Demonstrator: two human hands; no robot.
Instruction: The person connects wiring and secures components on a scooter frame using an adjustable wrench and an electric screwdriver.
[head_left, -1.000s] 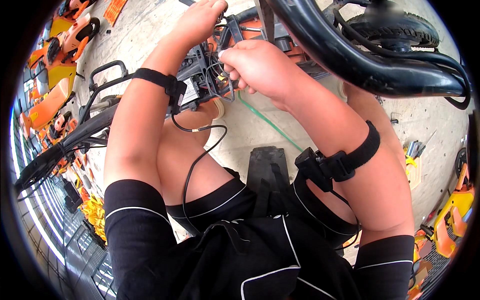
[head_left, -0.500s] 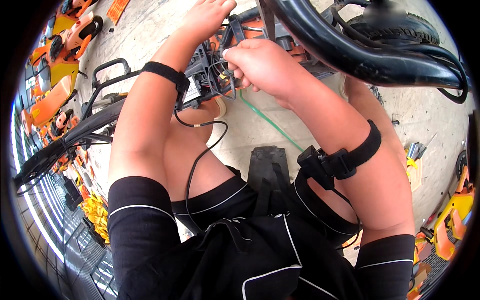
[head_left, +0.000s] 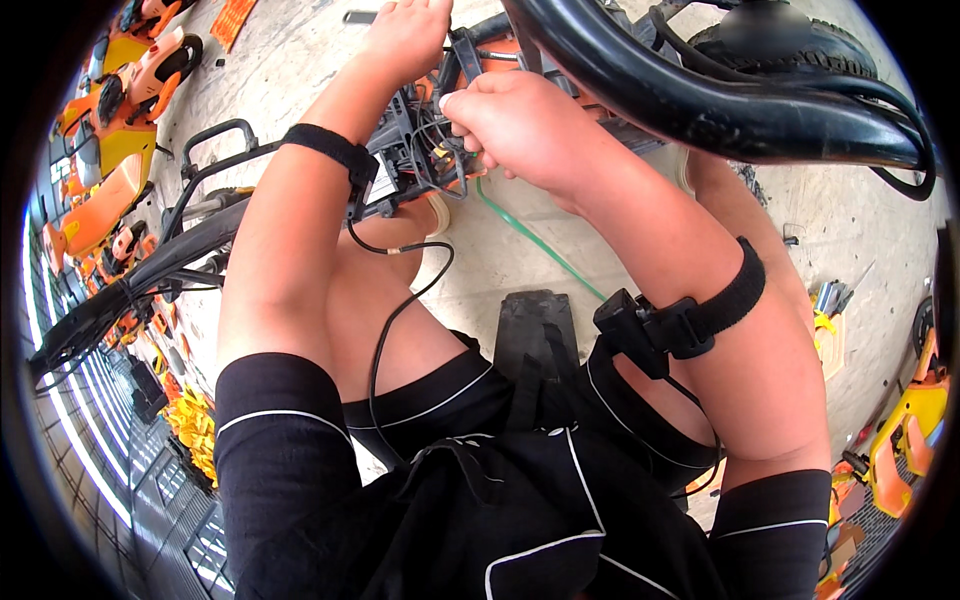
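My left hand (head_left: 408,42) is at the top edge, over a vehicle frame, with its fingers curled and partly cut off by the picture. A flat grey metal bar (head_left: 358,17), like a tool handle, sticks out to its left; the rest is hidden behind the hand. My right hand (head_left: 520,125) is closed beside the wiring (head_left: 432,150), thumb pointing left; what its fingers hold, if anything, is hidden. Below the left hand lies a black component with a white label (head_left: 382,187). Orange parts of the frame (head_left: 500,48) show between the hands.
A thick black tube (head_left: 690,105) crosses at the upper right, before a tyre (head_left: 830,50). Handlebars with cables (head_left: 120,285) reach in from the left. A green strip (head_left: 535,240) runs across the floor. Orange and yellow vehicles (head_left: 120,100) stand at the left; tools (head_left: 830,300) lie right.
My left hand has shifted slightly left, and the grey metal bar has come into view beside it. My right hand has moved a little left. The black tube sits slightly higher in the picture.
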